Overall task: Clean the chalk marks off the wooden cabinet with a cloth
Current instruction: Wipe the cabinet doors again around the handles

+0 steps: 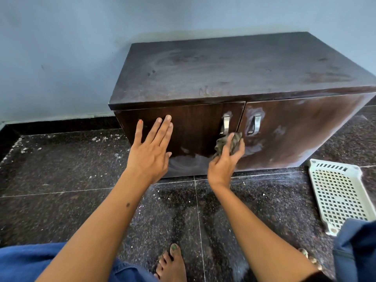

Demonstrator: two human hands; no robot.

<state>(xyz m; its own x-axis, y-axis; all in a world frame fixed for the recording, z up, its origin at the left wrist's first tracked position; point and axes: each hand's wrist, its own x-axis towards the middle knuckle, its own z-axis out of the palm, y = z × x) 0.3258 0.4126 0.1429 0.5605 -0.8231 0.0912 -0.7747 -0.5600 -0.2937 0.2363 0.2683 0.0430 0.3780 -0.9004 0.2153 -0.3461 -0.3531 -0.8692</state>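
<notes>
Wiping the cabinet (234,66) front, at the seam between its two doors. Gripping a bunched grey-green cloth (227,142) in the right hand (223,163), fingers curled round it and thumb stretched up over the wad, pressing it against the left door's lower right corner, just beneath the left handle (225,123). Bracing with the left hand (151,147), flat on the left door (193,127), fingers straight and close together, thumb held apart.

Still showing: pale chalk smears (187,161) along the left door's bottom edge, and heavier ones around the right handle (254,124) and over the right door (295,131); hazy streaks on the top as well. Judging the job as well short of half done.

Doing it well probably meaning: keeping firm pressure, working in overlapping strokes towards the bottom edge, refolding the cloth to a clean face to avoid respreading dust, getting behind the handles, and holding the door shut with the braced hand.
</notes>
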